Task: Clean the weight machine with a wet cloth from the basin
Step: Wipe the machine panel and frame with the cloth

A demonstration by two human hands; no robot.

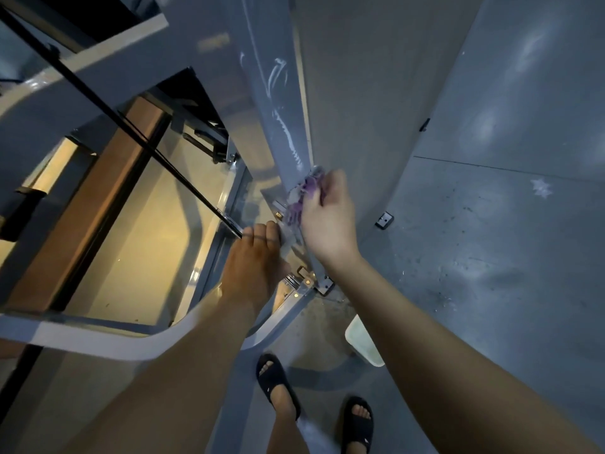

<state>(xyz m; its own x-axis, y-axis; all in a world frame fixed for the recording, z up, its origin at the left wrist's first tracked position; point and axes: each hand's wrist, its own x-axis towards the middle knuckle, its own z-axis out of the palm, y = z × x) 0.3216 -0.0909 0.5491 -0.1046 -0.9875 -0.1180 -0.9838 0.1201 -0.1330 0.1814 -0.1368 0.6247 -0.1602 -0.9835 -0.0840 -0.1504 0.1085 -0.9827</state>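
Right hand (327, 221) gripped the cloth (306, 194) and pressed it low on the machine's post (278, 126) to wipe its streaks, while my left hand (255, 257) lay flat on the frame (294, 299) beside it, I think for balance, basin (361, 342) near my feet (278, 385).
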